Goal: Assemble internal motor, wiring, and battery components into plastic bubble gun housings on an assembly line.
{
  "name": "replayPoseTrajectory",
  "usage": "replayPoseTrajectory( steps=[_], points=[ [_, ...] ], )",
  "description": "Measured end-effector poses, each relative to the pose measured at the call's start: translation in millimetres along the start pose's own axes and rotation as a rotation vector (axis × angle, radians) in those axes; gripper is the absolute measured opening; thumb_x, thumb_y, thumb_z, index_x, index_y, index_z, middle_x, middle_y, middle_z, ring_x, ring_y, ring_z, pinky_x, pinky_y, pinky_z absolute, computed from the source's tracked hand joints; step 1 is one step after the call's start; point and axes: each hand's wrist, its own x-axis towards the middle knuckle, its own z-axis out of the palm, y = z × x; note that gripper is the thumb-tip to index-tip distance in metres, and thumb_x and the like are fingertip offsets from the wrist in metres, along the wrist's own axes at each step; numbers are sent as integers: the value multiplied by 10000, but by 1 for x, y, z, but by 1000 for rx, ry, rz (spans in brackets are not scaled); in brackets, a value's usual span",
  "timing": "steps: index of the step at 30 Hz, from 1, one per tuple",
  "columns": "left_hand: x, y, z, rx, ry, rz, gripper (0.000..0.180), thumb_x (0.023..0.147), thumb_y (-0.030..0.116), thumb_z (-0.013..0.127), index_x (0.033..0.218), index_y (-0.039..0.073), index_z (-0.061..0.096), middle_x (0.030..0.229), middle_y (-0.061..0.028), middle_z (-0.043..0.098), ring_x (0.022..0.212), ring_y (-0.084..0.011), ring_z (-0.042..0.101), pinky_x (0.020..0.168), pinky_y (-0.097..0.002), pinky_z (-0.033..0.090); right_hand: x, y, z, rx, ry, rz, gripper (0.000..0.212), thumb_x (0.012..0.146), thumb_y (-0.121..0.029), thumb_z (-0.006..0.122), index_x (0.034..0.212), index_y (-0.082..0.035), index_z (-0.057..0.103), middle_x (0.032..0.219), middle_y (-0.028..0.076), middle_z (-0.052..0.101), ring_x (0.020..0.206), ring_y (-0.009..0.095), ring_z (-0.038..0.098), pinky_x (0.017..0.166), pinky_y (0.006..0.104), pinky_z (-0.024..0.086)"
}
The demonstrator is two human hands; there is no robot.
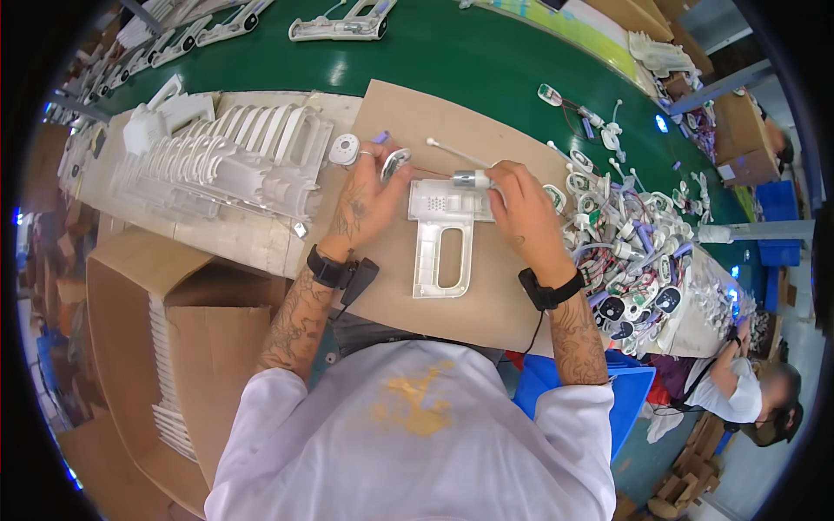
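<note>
My left hand [368,195] is closed on a small white oval module [395,163] with electronics in it. Beside its fingers are a round white cap [345,149] with holes and a purple cylindrical cell [380,137]. My right hand [524,213] grips a silver motor [470,179] with a white end. Red wires stretch between the module and the motor. Just below the motor, a white plastic housing half [445,204] with a looped handle lies hollow side up on a brown cardboard sheet [382,278]. A thin white tube [456,152] lies behind the motor.
White housing shells [252,165] stand in a row at left, above an open cardboard box [208,321]. A heap of wired modules [621,234] covers the right side. Across the back runs a green conveyor [434,56] carrying housings. Another person [738,386] sits at far right.
</note>
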Motion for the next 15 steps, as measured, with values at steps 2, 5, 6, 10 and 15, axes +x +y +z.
replayPoseTrajectory(
  steps=[2,5,6,10,15],
  points=[
    [-4,5,1,18,-29,-26,334,1093,224,733,1260,-24,582,1181,-220,748,1119,-369,748,1006,-452,571,1,11,-3,-31,55,-42,313,967,-63,759,1268,-60,671,1266,132,692,1111,394,708,987,511,597],
    [-19,-1,2,104,-50,-10,323,1088,227,737,1229,-22,586,1132,-215,741,1057,-373,751,964,-457,583,-11,20,9,-118,-26,-155,311,967,-81,773,1263,-66,679,1282,126,708,1139,399,711,1061,526,581],
    [-23,-4,3,174,-41,36,322,1086,231,739,1218,-21,588,1102,-213,735,1028,-374,749,941,-459,588,-16,18,12,-92,-44,-130,302,969,-93,780,1252,-62,683,1272,125,719,1166,397,708,1098,532,567],
    [-33,13,6,254,-15,-22,330,1086,237,740,1222,-23,588,1060,-212,721,957,-391,742,878,-472,595,-18,13,10,-24,-67,-88,265,972,-127,799,1206,-55,698,1237,121,749,1246,378,696,1170,529,541],
    [-34,15,4,307,-27,-68,328,1114,284,701,1216,-11,598,966,-192,745,837,-365,758,758,-479,596,-20,14,17,25,-54,-86,258,969,-140,807,1198,-58,721,1207,114,748,1226,358,692,1137,520,538]
  ],
)
